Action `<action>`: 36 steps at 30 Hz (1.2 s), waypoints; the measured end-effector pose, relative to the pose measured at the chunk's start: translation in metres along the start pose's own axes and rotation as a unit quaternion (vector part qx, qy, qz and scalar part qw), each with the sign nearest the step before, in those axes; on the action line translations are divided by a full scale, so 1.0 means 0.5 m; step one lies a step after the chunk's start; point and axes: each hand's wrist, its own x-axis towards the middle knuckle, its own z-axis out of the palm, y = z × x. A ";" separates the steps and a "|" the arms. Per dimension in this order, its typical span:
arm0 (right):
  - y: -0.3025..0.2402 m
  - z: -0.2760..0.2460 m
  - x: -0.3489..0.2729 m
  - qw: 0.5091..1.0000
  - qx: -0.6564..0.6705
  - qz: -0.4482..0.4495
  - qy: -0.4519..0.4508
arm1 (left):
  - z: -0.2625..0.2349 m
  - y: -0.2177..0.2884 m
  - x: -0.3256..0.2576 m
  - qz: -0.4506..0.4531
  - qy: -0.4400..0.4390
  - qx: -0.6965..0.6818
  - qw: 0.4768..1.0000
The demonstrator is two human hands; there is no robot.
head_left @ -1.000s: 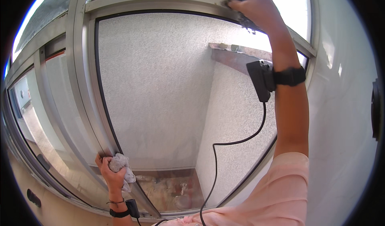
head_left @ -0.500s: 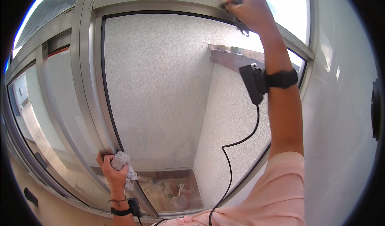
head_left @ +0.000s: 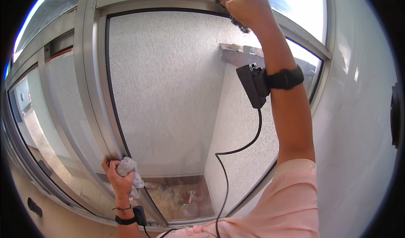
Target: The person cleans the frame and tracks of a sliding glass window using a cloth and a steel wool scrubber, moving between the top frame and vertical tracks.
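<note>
A: Window frame (head_left: 90, 69), metal, frosted pane (head_left: 164, 94) inside. Nearest?

B: Left hand (head_left: 116, 174), low on frame upright, fingers closed round crumpled pale cloth (head_left: 128, 170). Wrist strap with black box, cable trailing.

A: Further up?

B: Right hand (head_left: 247, 4) raised to top rail, fingers clenched on dark scrubbing pad (head_left: 234, 20), pressed to rail.

A: Progress?

B: Probably mid-clean. Top rail under work, cannot tell which parts finished. Debris visible below pane.
</note>
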 end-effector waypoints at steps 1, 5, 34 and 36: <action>0.028 -0.001 0.007 1.000 0.000 0.000 0.002 | -0.004 -0.002 0.002 -0.008 -0.006 -0.001 1.000; 0.151 -0.041 0.031 0.955 -0.272 -0.114 0.036 | 0.010 0.000 0.003 0.009 -0.004 0.006 1.000; -0.021 -0.013 0.081 0.990 -0.050 0.024 -0.133 | 0.005 -0.005 0.003 -0.005 -0.012 -0.014 1.000; 0.010 -0.039 0.083 0.986 -0.031 0.047 -0.159 | 0.002 -0.009 0.002 0.006 -0.001 0.000 1.000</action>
